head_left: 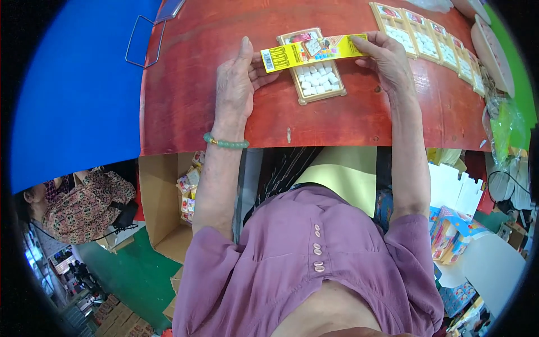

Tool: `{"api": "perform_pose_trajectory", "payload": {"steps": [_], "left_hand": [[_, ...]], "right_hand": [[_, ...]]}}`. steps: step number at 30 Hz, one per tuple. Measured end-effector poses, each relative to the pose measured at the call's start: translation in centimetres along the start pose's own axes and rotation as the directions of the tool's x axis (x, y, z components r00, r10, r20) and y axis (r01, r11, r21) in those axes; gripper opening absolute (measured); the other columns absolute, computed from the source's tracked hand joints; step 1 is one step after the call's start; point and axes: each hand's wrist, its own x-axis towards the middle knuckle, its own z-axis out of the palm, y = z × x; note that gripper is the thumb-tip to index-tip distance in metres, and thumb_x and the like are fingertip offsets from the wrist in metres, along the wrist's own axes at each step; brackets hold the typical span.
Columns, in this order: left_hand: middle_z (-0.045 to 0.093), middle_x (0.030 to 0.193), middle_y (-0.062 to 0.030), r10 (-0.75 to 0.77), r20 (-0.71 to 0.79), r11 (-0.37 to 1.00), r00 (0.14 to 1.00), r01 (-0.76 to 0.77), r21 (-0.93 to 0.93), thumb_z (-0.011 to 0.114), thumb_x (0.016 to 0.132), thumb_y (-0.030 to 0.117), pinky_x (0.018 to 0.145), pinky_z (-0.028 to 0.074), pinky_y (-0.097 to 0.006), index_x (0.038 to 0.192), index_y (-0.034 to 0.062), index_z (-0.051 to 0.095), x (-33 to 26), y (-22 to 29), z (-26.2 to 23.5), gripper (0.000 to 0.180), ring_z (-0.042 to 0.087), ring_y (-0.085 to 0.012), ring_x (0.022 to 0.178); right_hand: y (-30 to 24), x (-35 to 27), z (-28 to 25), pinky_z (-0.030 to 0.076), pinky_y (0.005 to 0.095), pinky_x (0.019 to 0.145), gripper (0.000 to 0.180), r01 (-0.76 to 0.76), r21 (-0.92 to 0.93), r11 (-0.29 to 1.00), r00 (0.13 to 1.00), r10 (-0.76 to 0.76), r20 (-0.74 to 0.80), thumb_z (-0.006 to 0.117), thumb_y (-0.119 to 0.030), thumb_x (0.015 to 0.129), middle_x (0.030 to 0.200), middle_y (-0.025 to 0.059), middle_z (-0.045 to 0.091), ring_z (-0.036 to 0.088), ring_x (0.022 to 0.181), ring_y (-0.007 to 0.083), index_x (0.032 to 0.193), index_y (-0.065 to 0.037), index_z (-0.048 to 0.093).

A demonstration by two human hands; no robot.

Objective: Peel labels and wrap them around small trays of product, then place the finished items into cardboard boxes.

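Note:
A long yellow printed card strip (314, 52) lies across a shallow tray of white pieces (320, 78), hiding the tray's middle. My right hand (387, 59) pinches the strip's right end, thumb on its printed face. At the other end is my left hand (238, 81), with its thumb raised clear of the strip. The left fingers are spread and partly hidden behind the strip's left end. The tray has a pale tan rim, and a red picture shows in its far section. A green bead bracelet (225, 141) circles my left wrist.
Similar filled trays (424, 42) stand in a row at the far right of the red table (185, 101). Beside them are a pale basin (491, 53) and clear plastic bags. Below the table's left edge, a cardboard box (160, 196) holds small packets. Another person's patterned clothing (84, 210) shows at left.

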Motion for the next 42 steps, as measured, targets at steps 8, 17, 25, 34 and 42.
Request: {"api": "perform_pose_trajectory", "payload": {"steps": [8,17,25,34,42], "left_hand": [[0.065,0.086,-0.0142,0.008,-0.023,0.998,1.000,-0.006,0.069,0.056,0.090,0.042,0.068,0.057,-0.030,0.091,-0.0047,0.059,-0.3,0.5,0.8,0.047,0.066,-0.0182,0.076],[0.067,0.087,-0.0105,-0.021,-0.003,1.000,1.000,0.021,0.019,0.070,0.082,0.013,0.067,0.056,-0.024,0.093,-0.0029,0.064,0.2,0.2,-0.1,0.021,0.065,-0.0141,0.077],[0.066,0.086,-0.0120,-0.007,-0.071,0.992,0.997,0.016,0.127,0.073,0.077,0.005,0.061,0.056,-0.021,0.090,-0.0041,0.060,0.1,0.0,0.4,0.019,0.065,-0.0138,0.072],[0.066,0.083,-0.0134,-0.002,-0.104,0.986,0.995,0.019,0.165,0.072,0.077,0.003,0.058,0.055,-0.021,0.091,-0.0034,0.057,1.2,0.3,0.9,0.021,0.066,-0.0157,0.069],[0.065,0.082,-0.0140,0.042,-0.158,0.998,0.987,-0.034,0.057,0.071,0.078,0.003,0.056,0.055,-0.022,0.090,-0.0036,0.056,1.8,-0.1,-0.2,0.020,0.066,-0.0152,0.065]], "right_hand": [[0.7,0.2,-0.2,0.044,0.0137,0.050,0.019,0.015,0.044,0.999,1.000,-0.015,-0.001,0.070,-0.021,0.081,0.077,0.0008,0.062,0.053,0.059,0.0012,0.088,-0.005,0.061],[0.7,0.0,0.7,0.045,0.0141,0.052,0.021,0.039,-0.010,0.999,0.999,-0.039,0.006,0.070,-0.022,0.082,0.079,0.0015,0.061,0.052,0.060,0.0013,0.090,-0.004,0.062],[0.7,-0.3,1.1,0.039,0.0133,0.048,0.023,0.069,-0.132,0.989,0.998,-0.070,-0.005,0.071,-0.024,0.081,0.073,-0.0003,0.061,0.049,0.054,0.0007,0.089,-0.004,0.064],[1.0,2.2,0.8,0.038,0.0142,0.047,0.025,0.153,-0.133,0.979,0.988,-0.150,0.032,0.072,-0.025,0.081,0.071,-0.0008,0.060,0.048,0.053,0.0014,0.090,-0.003,0.065],[-4.3,0.3,3.0,0.048,0.0306,0.054,0.029,-0.232,-0.251,0.940,0.969,0.245,0.018,0.068,-0.025,0.082,0.079,0.0080,0.061,0.059,0.066,0.0147,0.099,-0.002,0.061]]}}
